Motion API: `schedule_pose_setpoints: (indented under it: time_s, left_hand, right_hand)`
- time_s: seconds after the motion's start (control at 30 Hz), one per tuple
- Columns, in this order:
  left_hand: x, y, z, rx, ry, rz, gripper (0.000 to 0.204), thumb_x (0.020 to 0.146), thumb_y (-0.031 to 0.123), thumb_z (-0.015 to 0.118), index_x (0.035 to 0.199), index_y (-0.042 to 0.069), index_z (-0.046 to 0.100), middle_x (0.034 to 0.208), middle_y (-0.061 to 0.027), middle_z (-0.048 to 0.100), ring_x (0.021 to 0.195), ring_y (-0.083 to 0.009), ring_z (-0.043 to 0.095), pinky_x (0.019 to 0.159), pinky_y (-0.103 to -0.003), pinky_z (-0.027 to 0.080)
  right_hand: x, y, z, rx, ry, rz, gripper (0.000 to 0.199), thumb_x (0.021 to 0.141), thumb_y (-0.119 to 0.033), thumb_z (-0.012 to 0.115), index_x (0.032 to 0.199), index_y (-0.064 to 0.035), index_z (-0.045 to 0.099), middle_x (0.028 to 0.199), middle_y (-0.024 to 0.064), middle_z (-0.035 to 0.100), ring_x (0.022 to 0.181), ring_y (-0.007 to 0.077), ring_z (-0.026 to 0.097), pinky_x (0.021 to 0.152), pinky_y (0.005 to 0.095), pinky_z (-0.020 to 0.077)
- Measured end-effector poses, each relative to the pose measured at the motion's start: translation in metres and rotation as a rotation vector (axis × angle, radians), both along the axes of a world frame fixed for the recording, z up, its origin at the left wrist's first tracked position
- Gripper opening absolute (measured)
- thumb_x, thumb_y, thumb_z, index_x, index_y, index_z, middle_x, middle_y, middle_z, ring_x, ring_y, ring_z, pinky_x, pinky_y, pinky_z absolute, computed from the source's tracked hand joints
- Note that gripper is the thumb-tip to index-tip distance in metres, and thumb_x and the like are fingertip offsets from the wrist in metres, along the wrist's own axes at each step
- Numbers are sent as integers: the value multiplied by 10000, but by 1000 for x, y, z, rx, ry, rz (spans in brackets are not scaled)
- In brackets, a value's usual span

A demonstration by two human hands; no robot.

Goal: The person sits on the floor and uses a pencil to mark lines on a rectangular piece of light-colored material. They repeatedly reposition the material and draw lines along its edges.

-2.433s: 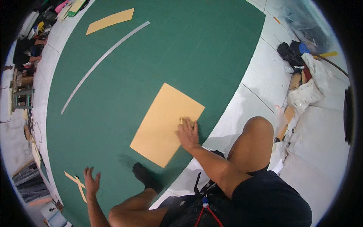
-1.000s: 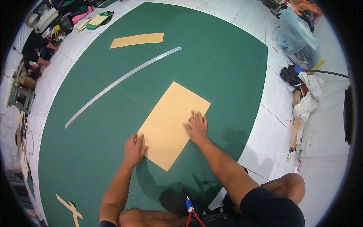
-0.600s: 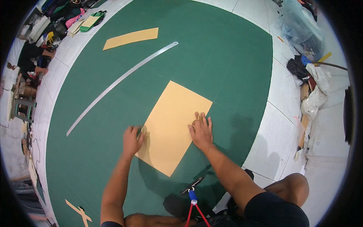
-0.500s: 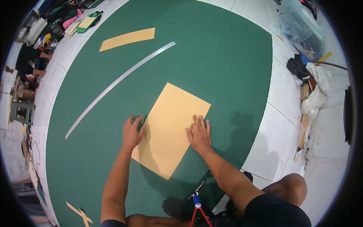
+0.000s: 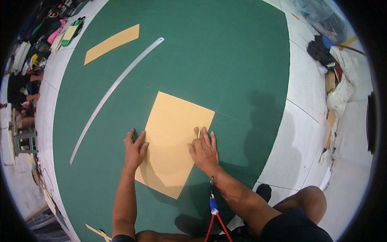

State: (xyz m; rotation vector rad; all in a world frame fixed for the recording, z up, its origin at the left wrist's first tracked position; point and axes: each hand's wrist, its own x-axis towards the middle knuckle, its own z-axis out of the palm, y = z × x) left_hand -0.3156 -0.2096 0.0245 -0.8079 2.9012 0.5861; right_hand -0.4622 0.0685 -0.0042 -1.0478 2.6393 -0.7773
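A pale tan rectangular sheet (image 5: 169, 137) lies flat on a large green surface in front of me. My left hand (image 5: 135, 149) rests at the sheet's left edge, fingers apart, with nothing visible in it. On the right edge lies my right hand (image 5: 204, 149), its fingers over the sheet. A thin yellow stick (image 5: 198, 133) is held between those fingers; its exact kind is too small to tell. Beyond the left hand, a long metal ruler (image 5: 115, 86) lies slantwise, looking curved in the lens. A narrow tan strip (image 5: 113, 42) lies past it.
Thin tan offcuts (image 5: 96, 232) are at the lower left. A lanyard (image 5: 213, 207) with red straps and a blue clip hangs near my right forearm. White tiled floor (image 5: 278, 149) borders the green surface. Bags and clutter (image 5: 334, 72) line the right wall; more clutter (image 5: 30, 60) lies far left.
The view has turned, so the ruler, strip and sheet appear shifted left. My hands stay at the sheet's two sides. The lanyard has swung up against my right forearm.
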Motion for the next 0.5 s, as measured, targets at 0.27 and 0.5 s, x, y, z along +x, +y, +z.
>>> schedule_pose_setpoints:
  time_s: [0.27,0.5]
  left_hand:
    - [4,-2,-10,7,16,-14,542,968,265,705,1490,199,576,1607,-276,326,1462,-490,339,1218,-610,261]
    - [-4,4,6,33,-42,10,539,983,306,688,1501,230,562,1618,-257,313,1493,-486,302,1244,-655,184]
  right_hand:
    - [1,1,0,-52,14,-18,207,1040,-262,562,1044,-64,622,1541,194,500,1502,369,374,1225,612,237]
    - [-2,3,2,-25,-5,5,194,1048,-262,556,1052,-73,599,1581,194,472,1535,367,333,1258,593,160]
